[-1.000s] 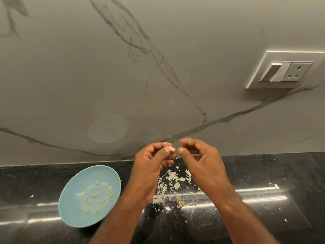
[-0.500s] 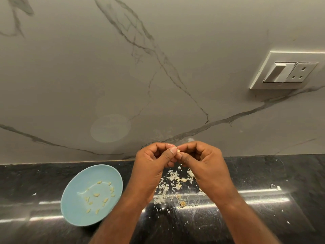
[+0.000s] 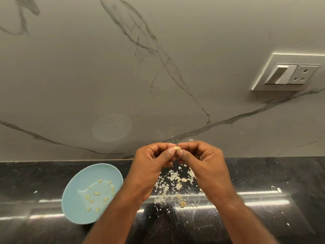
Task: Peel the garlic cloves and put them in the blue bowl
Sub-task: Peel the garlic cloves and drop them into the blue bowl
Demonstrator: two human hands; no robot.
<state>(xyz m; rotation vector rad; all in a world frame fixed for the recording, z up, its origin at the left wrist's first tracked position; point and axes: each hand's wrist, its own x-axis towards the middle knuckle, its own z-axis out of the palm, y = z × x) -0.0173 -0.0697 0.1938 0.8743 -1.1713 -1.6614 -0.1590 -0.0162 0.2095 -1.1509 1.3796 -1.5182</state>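
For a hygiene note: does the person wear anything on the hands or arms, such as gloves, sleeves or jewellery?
No. The left hand and the right hand are bare: no gloves, no ring in view. The left forearm and the right forearm are uncovered down to the picture's edge, with no sleeve, watch or bracelet showing.

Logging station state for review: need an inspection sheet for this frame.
Surface: black counter, glossy, scuffed.
Job's things: blue bowl at left holds peeled cloves; one garlic clove held above the counter.
Clutter: peel scraps strewn below the hands, stray flecks further right.
Hands: left hand and right hand both pinch the garlic clove.
Cables: nothing seen.
Surroundings: veined marble wall; switch and socket plate upper right.
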